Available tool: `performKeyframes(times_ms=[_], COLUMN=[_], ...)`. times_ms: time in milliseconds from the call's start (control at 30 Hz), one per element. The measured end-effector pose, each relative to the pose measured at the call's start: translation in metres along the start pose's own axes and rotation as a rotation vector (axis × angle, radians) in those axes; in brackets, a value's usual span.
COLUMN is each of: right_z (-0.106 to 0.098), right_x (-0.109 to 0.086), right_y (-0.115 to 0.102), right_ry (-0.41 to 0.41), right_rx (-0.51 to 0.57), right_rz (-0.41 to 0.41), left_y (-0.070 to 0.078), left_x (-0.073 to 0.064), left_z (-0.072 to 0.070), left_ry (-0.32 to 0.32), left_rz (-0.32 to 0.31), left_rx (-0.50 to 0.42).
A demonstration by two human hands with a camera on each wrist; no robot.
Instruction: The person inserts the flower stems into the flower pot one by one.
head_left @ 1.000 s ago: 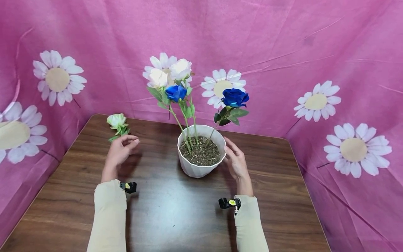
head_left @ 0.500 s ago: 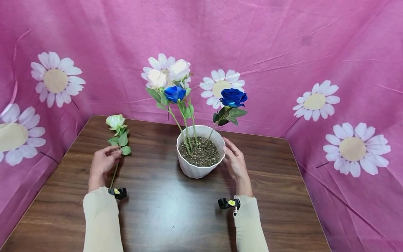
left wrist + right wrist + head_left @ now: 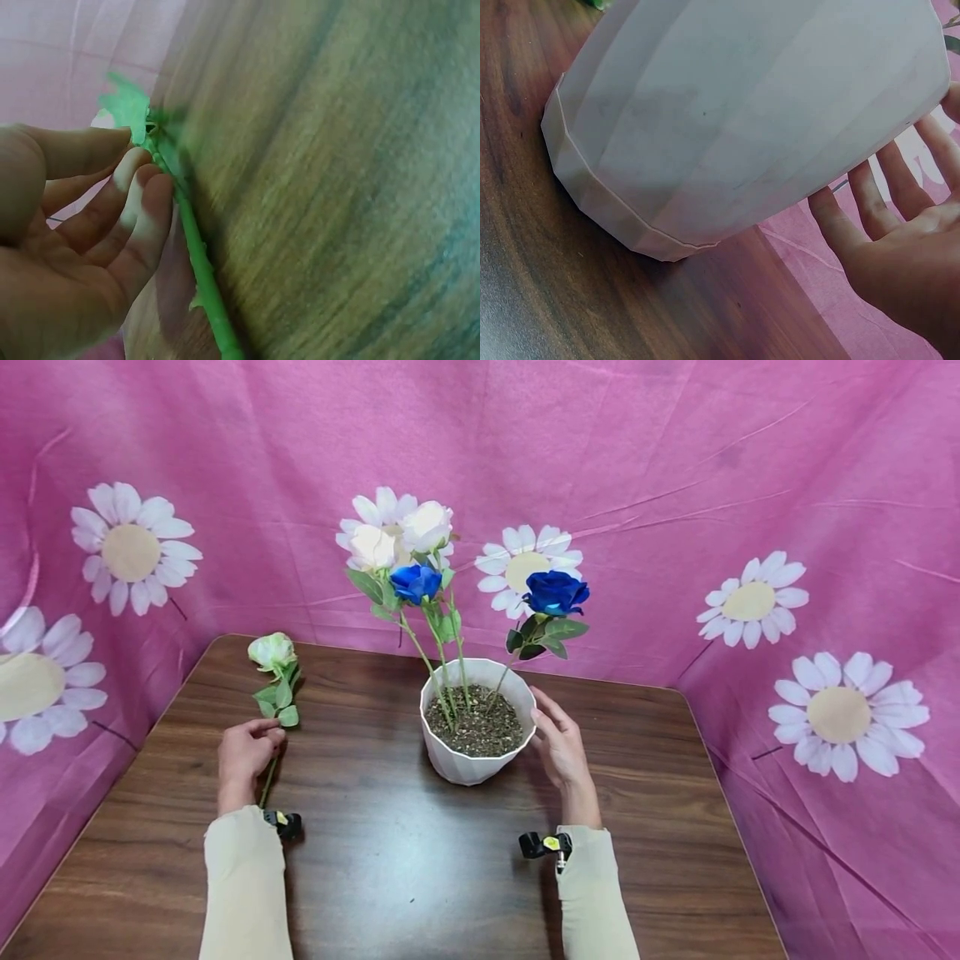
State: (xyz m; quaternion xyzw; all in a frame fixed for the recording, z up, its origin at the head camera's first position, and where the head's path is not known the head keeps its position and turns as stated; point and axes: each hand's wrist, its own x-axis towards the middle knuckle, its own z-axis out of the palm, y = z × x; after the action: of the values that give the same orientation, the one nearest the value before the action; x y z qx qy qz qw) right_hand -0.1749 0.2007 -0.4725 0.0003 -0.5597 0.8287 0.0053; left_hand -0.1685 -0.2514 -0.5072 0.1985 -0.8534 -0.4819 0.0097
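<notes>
A pale green-white rose [image 3: 272,650] lies at the left of the table, its bloom toward the far edge. My left hand [image 3: 243,760] pinches its stem just below the leaves; the left wrist view shows thumb and forefinger meeting at the thorny green stem [image 3: 199,255]. A white faceted pot [image 3: 468,768] with dark soil [image 3: 480,735] stands upright mid-table. Against its right side rests my right hand [image 3: 562,756], fingers fairly straight on the wall and near the rim. In the soil stand two white roses [image 3: 427,525] and two blue roses [image 3: 557,592].
The brown wooden table [image 3: 420,877] ends at a pink cloth backdrop [image 3: 637,460] printed with large daisies. Each wrist carries a small black camera mount [image 3: 285,825]. Wood surface lies between the left hand and the pot.
My left hand has come nearer along the rose, from by its bloom down to the stem, then shifted slightly; it now pinches the stem. The right hand stays at the pot.
</notes>
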Motion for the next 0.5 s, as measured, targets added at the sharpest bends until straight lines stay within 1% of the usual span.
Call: performKeyframes(times_ms=[67, 100, 200, 400, 500], right_z=[0.000, 0.000, 0.000, -0.001, 0.000], right_x=[0.000, 0.000, 0.000, 0.001, 0.001], right_y=[0.001, 0.001, 0.001, 0.000, -0.001], right_ry=[0.000, -0.002, 0.000, -0.010, -0.016], right_rx=[0.004, 0.006, 0.010, -0.009, -0.018], right_rz=[-0.001, -0.001, 0.004, 0.006, -0.002], left_y=[-0.001, -0.001, -0.005, -0.011, -0.012], left_x=[0.000, 0.001, 0.003, 0.007, 0.008], left_z=[0.000, 0.000, 0.001, 0.003, 0.003], left_ry=[0.013, 0.016, 0.023, 0.088, 0.084], left_rz=[0.009, 0.006, -0.014, -0.072, -0.077], left_rx=[0.078, 0.095, 0.098, 0.067, 0.088])
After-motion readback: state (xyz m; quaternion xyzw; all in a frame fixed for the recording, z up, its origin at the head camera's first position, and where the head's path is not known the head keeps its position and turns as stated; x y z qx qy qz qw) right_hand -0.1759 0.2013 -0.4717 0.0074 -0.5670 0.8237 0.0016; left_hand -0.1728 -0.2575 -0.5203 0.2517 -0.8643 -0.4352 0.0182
